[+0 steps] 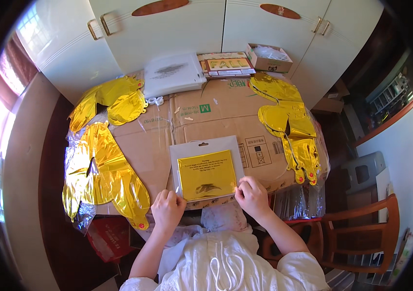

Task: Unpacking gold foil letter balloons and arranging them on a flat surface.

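Observation:
In front of me on the cardboard lies a clear plastic packaging bag (206,145) with a hang hole in its top edge. A folded gold foil sheet (204,169) fills most of it, with small dark print on top and a dark mark lower down. My left hand (168,211) is closed at the bag's lower left corner. At the lower right corner my right hand (251,197) pinches the edge between thumb and fingers. Flat gold foil balloons (104,174) lie to the left, and more foil balloons (291,116) are piled on the right.
Flattened cardboard (206,114) covers the table. At the back are a stack of clear bags (175,72), printed cards (228,65) and a small open box (269,58) of clear plastic pieces. A white ring-shaped roll (155,101) sits near the bags. A wooden chair (362,213) stands right.

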`<state>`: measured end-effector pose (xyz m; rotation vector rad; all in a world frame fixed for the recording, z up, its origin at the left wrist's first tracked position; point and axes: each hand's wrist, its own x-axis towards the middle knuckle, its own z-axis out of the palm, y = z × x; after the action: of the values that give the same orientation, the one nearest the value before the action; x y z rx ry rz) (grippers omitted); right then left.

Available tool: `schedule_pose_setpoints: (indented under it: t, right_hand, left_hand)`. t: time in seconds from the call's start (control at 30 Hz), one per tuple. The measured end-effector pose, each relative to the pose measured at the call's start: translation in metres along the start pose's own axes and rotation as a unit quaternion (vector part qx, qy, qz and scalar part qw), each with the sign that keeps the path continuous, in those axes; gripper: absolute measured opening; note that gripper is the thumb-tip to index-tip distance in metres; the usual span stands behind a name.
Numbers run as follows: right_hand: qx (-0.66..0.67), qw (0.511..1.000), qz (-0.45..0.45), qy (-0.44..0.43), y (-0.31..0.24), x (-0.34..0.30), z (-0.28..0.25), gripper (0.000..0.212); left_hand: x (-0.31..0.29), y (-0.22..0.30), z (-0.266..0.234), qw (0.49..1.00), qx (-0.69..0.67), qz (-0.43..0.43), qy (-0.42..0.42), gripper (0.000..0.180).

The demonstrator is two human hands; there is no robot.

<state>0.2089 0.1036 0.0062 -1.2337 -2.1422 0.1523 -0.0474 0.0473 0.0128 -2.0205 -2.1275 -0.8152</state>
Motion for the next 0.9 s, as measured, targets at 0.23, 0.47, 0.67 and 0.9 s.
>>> schedule_pose_setpoints:
  t: [0.23,0.47,0.67,0.9]
  right_hand:
    - [-0.012,0.999,0.035,0.026,-0.001,0.0,0.001,0.027]
    - [-0.15,0.981,-0.12,-0.013,-0.015,-0.001,-0.009,0.023]
    - [-0.052,0.987,-0.149,-0.014,-0.006,-0.006,-0.004,0.025]
    - [-0.013,0.994,-0.11,-0.021,0.004,-0.023,0.0,0.027]
  left_hand:
    - [0.002,0.005,-0.007,0.998,0.059,-0.024,0.014,0.009]
    - [-0.014,0.071,-0.001,0.974,0.015,0.221,-0.048,0.036]
    - [-0.018,0.058,0.002,0.984,0.03,0.156,-0.077,0.047]
    - [-0.027,0.022,-0.017,0.988,0.076,0.117,-0.068,0.038]
